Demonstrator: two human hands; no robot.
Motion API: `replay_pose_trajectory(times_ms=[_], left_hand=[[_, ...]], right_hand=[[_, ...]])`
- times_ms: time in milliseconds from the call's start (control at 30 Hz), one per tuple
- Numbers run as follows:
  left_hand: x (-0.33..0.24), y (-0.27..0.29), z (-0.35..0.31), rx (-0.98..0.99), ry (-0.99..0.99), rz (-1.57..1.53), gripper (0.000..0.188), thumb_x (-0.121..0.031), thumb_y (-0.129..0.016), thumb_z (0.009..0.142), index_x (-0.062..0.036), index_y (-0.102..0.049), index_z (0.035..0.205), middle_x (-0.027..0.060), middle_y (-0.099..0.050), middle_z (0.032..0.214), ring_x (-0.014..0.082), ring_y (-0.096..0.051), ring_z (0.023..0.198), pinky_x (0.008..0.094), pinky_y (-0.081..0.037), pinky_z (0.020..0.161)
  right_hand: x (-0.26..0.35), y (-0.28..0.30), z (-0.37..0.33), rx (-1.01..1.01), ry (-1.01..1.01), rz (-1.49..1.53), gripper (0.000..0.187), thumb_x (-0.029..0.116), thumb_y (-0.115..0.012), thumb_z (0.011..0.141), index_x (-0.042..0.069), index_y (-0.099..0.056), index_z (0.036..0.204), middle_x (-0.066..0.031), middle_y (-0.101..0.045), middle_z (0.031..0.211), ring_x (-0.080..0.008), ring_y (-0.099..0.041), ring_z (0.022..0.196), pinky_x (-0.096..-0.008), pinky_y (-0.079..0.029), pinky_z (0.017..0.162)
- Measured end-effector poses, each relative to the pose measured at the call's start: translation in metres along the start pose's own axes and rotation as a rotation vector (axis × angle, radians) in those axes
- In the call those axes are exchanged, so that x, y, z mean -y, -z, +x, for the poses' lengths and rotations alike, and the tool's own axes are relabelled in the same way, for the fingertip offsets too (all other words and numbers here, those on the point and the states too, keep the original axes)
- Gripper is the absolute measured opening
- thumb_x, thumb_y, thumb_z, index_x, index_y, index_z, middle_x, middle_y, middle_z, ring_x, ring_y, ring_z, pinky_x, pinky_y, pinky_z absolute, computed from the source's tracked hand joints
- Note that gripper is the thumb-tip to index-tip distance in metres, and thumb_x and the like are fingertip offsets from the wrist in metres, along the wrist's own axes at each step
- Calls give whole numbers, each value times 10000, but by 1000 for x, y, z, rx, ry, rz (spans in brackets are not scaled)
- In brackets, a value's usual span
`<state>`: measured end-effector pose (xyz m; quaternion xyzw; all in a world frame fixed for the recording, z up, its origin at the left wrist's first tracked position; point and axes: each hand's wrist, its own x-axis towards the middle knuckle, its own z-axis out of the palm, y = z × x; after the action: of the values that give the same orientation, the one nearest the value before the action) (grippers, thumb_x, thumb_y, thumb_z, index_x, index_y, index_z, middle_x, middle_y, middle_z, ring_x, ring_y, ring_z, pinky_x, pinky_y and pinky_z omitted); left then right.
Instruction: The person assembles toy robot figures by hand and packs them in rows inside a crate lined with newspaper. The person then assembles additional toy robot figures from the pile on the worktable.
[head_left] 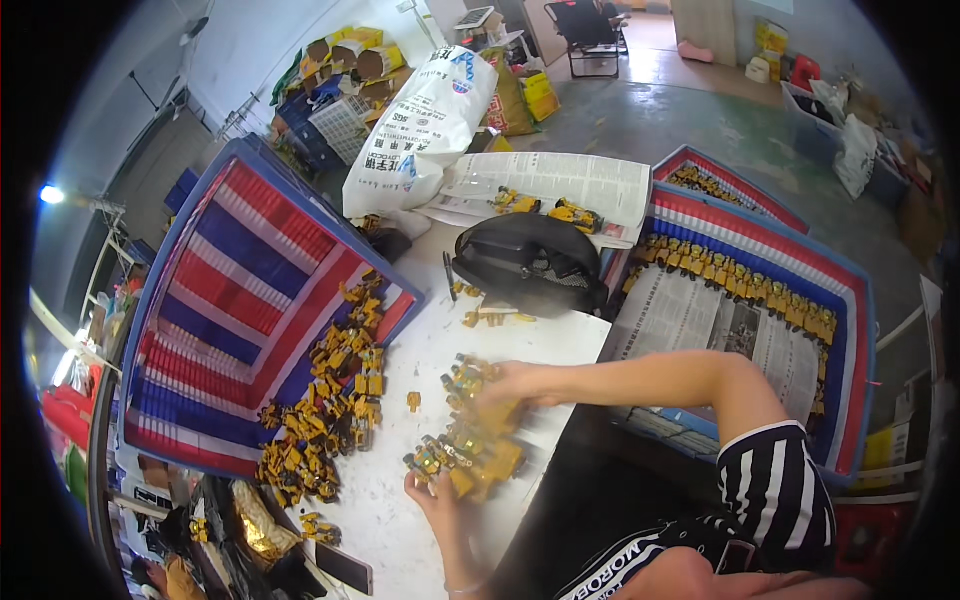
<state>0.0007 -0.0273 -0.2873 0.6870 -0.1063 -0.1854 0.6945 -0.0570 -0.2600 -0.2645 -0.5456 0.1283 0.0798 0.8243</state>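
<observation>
On the white table in front of me stands a group of small yellow toy robots [500,458] with grey and dark parts. My left hand [437,497] reaches up from the lower edge, its fingers closed around the base of the toy robot at the near left of this group [430,458]. My right hand [508,385] comes in from the right over the far side of the group, against another toy robot [466,376]. Motion smears its fingers, so their grip cannot be made out. One small yellow piece [413,401] lies alone left of my hands.
A tilted blue crate [185,330] with a striped lining spills a heap of yellow toy parts [335,400] onto the table. A black mesh case [530,262] lies at the back. Right, a lined crate [858,330] holds rows of toys on newspaper. A phone [343,568] lies near left.
</observation>
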Motion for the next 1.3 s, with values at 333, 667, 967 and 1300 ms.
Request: replay_pose_trajectory(times_ms=[333,667,967,1300], left_hand=[[0,9,-8,-90,60,-200,358,-150,-471,821,-72,-347,1148,66,-444,1045,168,-467,927,300,-431,719],[-3,26,-5,-129,181,-426,328,-268,-377,840,-50,-454,1073,80,-560,951,185,-558,828,319,-472,695],[6,43,-21,-174,171,-450,326,-276,-415,831,-59,-457,1072,80,-555,951,189,-554,826,319,-468,693],[3,39,-21,-188,152,-405,333,-287,-420,832,-70,-444,1083,81,-547,946,193,-549,824,317,-465,695]], right_hand=[[-32,139,-110,-746,714,693,357,213,-556,748,69,-468,1063,-72,-546,1012,-220,-528,937,-387,-414,839],[-88,284,-82,-919,291,717,301,208,-586,743,71,-522,1003,-69,-571,972,-207,-551,875,-375,-430,782],[-77,256,-124,-951,391,836,326,178,-593,751,70,-496,1043,-68,-534,1031,-220,-522,932,-399,-406,816],[-100,263,-118,-1202,195,637,628,236,-599,760,62,-259,1259,-118,-210,1326,-267,-170,1230,-427,-94,998]])
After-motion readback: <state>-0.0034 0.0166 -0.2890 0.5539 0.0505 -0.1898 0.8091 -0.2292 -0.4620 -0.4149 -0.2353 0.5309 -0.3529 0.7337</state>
